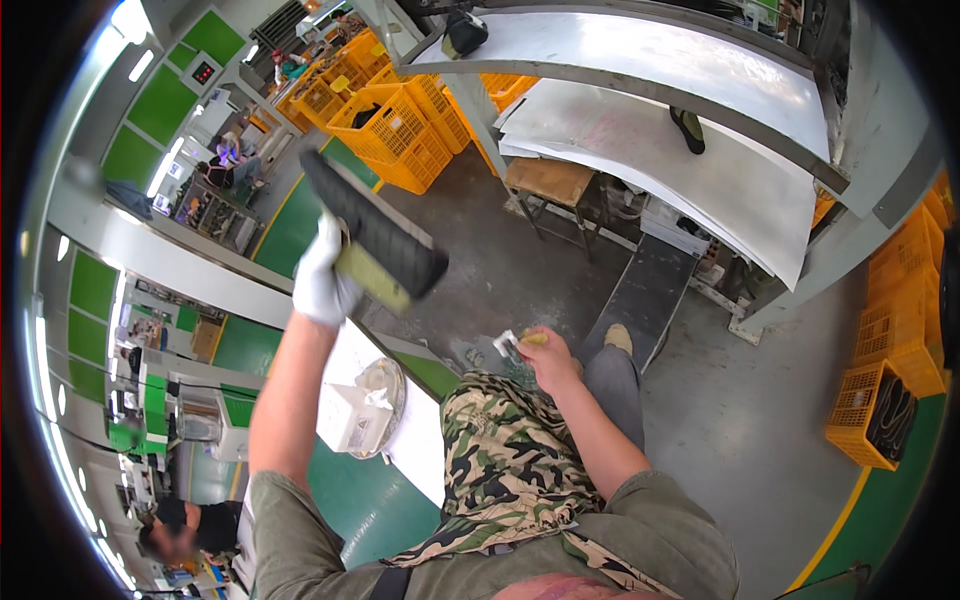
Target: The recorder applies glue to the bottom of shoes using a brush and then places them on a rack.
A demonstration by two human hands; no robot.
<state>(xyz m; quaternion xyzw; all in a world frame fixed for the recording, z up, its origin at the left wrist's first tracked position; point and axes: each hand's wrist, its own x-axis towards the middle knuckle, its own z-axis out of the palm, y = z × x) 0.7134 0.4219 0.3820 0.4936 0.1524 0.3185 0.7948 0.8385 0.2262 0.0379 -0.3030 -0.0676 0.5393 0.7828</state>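
My left hand (pixel 325 278), in a white glove, is raised and closed on a shoe (pixel 385 230). Its long black sole faces up, and part of an olive-green upper shows beneath. My bare right hand (pixel 552 362) is lower, in front of my camouflage apron (pixel 510 450). Its fingers close round a small tool with a yellowish handle and a whitish end (pixel 505 343); its exact kind is unclear. The shoe and this tool are apart.
A metal rack ahead has a lower white sheet-covered shelf (pixel 640 150) with a dark shoe (pixel 687 130) on it. Another shoe (pixel 465 35) sits above. Left stands a white table with a white container (pixel 355 418). A stool (pixel 550 182) and yellow crates (pixel 400 130) stand beyond.
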